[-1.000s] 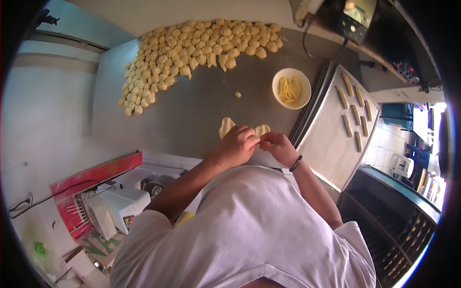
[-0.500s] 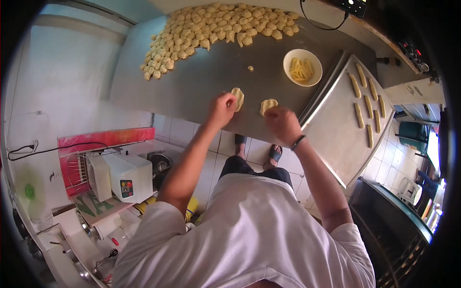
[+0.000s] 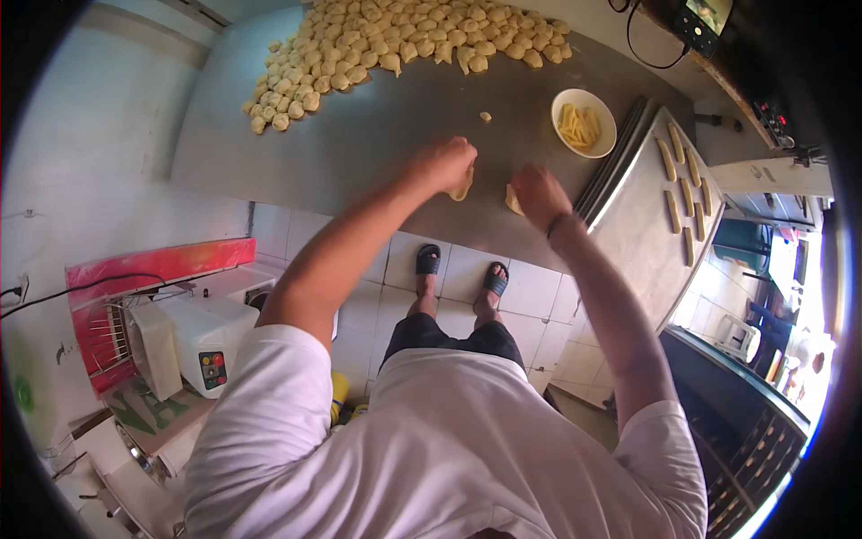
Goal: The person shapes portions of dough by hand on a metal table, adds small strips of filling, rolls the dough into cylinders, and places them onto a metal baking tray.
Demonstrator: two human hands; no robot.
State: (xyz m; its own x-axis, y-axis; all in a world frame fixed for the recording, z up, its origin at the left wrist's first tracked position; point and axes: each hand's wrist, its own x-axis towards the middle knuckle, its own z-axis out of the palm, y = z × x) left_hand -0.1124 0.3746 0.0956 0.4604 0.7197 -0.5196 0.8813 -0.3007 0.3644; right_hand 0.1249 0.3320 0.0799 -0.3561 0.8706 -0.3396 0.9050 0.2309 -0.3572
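On the steel table (image 3: 377, 126), my left hand (image 3: 449, 164) is closed over the upper end of a flattened dough piece (image 3: 462, 190); its fingertips are hidden. My right hand (image 3: 539, 193) curls over a second flattened piece (image 3: 514, 203), apart from the left, and what its fingers grip is hidden. A small dough lump (image 3: 485, 117) lies beyond them. A white bowl (image 3: 602, 111) of pale yellow sticks stands to the right. Many rounded dough pieces (image 3: 377, 40) cover the back of the table.
A metal tray (image 3: 620, 260) with several dough strips lies at the right, above a dark rack (image 3: 754, 413). A white machine (image 3: 193, 346) stands low at the left beside a red panel (image 3: 90, 296). A corded device (image 3: 705, 22) sits on the upper-right shelf. My sandalled feet are below the table.
My hands, close together a second ago, have separated. Since half a second ago, the left has moved farther up over its dough piece. The view has shifted, revealing my feet.
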